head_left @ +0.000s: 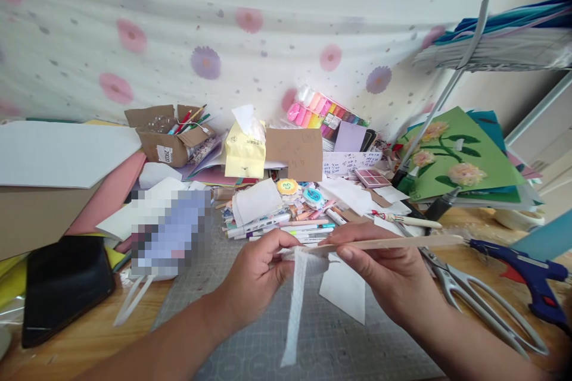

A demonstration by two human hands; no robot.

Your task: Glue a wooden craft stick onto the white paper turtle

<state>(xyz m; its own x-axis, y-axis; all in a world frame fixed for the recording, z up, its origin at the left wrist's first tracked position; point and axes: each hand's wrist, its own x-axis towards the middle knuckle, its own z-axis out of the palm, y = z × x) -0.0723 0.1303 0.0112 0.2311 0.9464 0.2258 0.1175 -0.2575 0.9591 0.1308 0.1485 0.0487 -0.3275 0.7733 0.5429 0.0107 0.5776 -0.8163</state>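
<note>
Both hands meet above a grey cutting mat [205, 345]. My left hand [263, 274] is closed, thumb and fingers pinching the top of a white textured strip [295, 309] that hangs down toward the mat. My right hand [379, 268] is closed on a thin, flat wooden stick [411, 242], which points to the right. The stick's left end lies at the pinched white material between the hands; the exact contact there is hidden by the fingers. Below and behind my right hand, a white paper piece [344, 292] rests on the mat.
Scissors [482, 303] and a blue glue gun [531, 274] lie at the right. Markers [286, 229] are heaped behind the hands, before a yellow tissue pack [245, 152] and a cardboard box [167, 146]. A black pouch-like object [67, 289] is at the left.
</note>
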